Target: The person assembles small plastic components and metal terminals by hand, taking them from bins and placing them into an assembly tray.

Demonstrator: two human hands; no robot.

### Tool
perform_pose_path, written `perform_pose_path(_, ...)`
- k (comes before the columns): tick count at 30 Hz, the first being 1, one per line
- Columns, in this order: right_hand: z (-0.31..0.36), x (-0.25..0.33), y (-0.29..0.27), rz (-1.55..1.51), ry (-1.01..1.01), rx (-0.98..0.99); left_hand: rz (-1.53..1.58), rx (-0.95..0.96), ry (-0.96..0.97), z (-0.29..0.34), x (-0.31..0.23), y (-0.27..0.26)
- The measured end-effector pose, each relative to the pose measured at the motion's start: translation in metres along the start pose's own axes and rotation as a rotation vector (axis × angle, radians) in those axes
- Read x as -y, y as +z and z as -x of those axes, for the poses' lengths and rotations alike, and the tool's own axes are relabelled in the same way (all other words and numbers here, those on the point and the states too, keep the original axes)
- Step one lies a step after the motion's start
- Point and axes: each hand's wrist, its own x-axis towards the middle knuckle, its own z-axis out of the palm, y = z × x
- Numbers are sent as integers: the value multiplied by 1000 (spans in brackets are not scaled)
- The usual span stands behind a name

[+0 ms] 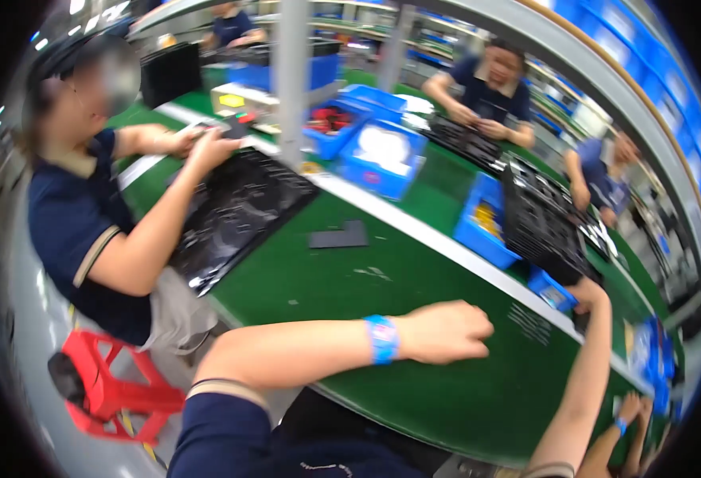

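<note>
- Hands: we see our left hand (446,331) above the green bench (402,279), fingers curled narrowly inward; blur keeps us from telling whether it encloses anything.
- Our right hand (589,295) reaches across the white rail (446,244) to the near end of the black trays (545,219); its fingertips are hidden, so we cannot tell how firmly it closes.
- We find the trays beyond the rail, tilted, just beside a blue bin (484,248) with yellow contents; a smaller blue bin (553,289) lies near the right hand.
- Should the trays be drawn toward us by one end, we judge that they could swing or slip, the far end lacking our support.
- Their edge might also catch the bin and spill its contents, given the tight spacing.
- A dark flat piece (339,237) on the bench could be knocked by a careless left-arm sweep.
</note>
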Motion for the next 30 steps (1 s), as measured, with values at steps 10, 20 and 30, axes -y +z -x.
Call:
perform_pose_path(10,-44,-62,-12,26,219,92,62,-4,26,2,-2,48)
perform_pose_path(20,-53,-98,8,-244,-48,-33,83,66,-16,-1,-1,43)
perform_pose_path(30,-44,-99,19,158,-148,-546,126,67,-23,0,-3,39)
